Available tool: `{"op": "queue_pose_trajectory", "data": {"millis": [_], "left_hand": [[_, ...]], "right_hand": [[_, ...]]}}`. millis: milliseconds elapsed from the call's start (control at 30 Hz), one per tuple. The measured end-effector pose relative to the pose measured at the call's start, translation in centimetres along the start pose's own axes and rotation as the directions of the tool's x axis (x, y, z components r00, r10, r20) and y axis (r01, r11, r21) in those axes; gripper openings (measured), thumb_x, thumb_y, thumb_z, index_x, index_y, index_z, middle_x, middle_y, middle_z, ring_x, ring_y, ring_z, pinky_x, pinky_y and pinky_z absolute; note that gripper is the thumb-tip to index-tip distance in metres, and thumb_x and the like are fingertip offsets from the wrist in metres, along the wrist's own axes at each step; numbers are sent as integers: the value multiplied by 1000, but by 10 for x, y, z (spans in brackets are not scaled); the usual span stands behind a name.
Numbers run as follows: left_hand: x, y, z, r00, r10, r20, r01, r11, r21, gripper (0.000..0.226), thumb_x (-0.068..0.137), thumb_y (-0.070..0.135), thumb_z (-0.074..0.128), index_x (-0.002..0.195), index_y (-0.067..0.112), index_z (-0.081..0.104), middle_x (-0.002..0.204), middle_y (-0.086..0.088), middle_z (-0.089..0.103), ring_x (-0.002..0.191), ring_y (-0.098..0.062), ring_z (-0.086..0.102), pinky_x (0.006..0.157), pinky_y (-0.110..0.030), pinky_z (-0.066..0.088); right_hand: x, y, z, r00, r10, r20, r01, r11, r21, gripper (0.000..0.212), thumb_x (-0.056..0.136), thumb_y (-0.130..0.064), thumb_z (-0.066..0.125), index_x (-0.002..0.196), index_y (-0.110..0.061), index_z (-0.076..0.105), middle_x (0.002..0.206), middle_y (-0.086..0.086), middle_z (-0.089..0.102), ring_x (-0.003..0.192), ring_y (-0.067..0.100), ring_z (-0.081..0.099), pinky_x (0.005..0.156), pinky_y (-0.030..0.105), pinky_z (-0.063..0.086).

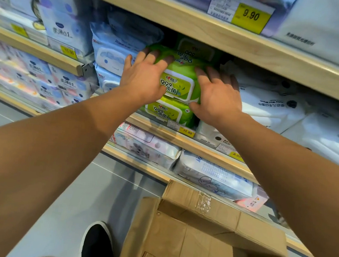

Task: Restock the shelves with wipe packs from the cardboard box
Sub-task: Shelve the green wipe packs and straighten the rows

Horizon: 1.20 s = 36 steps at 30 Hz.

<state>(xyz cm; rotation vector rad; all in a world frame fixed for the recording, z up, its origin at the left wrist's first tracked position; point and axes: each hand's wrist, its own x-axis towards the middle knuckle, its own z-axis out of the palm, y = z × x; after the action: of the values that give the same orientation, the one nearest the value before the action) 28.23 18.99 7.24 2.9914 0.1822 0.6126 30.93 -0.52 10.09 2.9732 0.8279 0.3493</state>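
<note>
**Two hands settle a green wipe pack onto the shelf stack**

Both of your hands reach forward into the middle shelf point(170, 135). Your left hand point(143, 76) lies with spread fingers over the top left of the upper green wipe pack point(178, 82); your right hand point(216, 93) presses its right side, fingers fairly straight. Neither grip is curled shut round the pack; both look like flat, pushing contact.

The pack sits on top of another green wipe pack point(167, 111) at the shelf's front edge, with more green packs point(194, 48) behind it in shadow. Its long axis runs left to right, lid facing you. It lies between your hands, directly ahead, with the left hand a little further up and over it.

Blue-and-white wipe packs point(111, 55) stand just beside it on the left, white packs point(269, 104) on the right. A yellow price tag point(186, 132) marks the shelf lip below.

The open cardboard box point(206, 234) rests on the floor near your shoe point(96, 243), below and well apart from your hands. Its inside is hardly visible, so you cannot tell how many packs remain. Next you would likely push the pack straight back.
</note>
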Motion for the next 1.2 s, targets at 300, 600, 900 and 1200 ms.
{"op": "queue_pose_trajectory", "data": {"millis": [300, 600, 900, 1200], "left_hand": [[-24, 16, -16, 999, 22, -43, -22, 1000, -1, 71, 80, 38, 64, 143, 25, 34, 146, -12, 36, 134, -35, 29, 108, -53, 27], [-18, 13, -19, 994, -18, 109, 14, 999, 43, 82, 80, 44, 65, 147, 30, 21, 154, -13, 21, 143, -38, 11, 113, -58, 18], [-17, 3, -7, 995, 0, 105, -5, 999, 43, 92, 77, 42, 68, 148, 39, 10, 156, -8, 16, 143, -35, 9, 111, -59, 22], [-66, 3, 21, 998, -50, -47, 43, 990, -132, 76, 80, 31, 67, 145, 20, 30, 148, -13, 29, 135, -34, 29, 109, -48, 32]], "right_hand": [[-35, 20, -18, 998, -28, -49, 29, 999, 27, 78, 85, -40, 61, 151, -26, 23, 154, 3, 29, 133, 34, 34, 111, 46, 26], [-27, 5, -8, 999, -5, 54, 4, 1000, 13, 86, 86, -46, 60, 153, -32, 8, 160, -1, 13, 140, 33, 25, 114, 51, 17], [-14, -1, -6, 995, 7, 98, -5, 1000, -17, 86, 87, -46, 59, 154, -29, 7, 161, -2, 13, 140, 33, 28, 114, 52, 16], [-12, -12, -5, 997, -20, -80, 16, 999, -51, 68, 86, -36, 60, 145, -24, 30, 153, 3, 27, 138, 34, 27, 110, 49, 25]]}}
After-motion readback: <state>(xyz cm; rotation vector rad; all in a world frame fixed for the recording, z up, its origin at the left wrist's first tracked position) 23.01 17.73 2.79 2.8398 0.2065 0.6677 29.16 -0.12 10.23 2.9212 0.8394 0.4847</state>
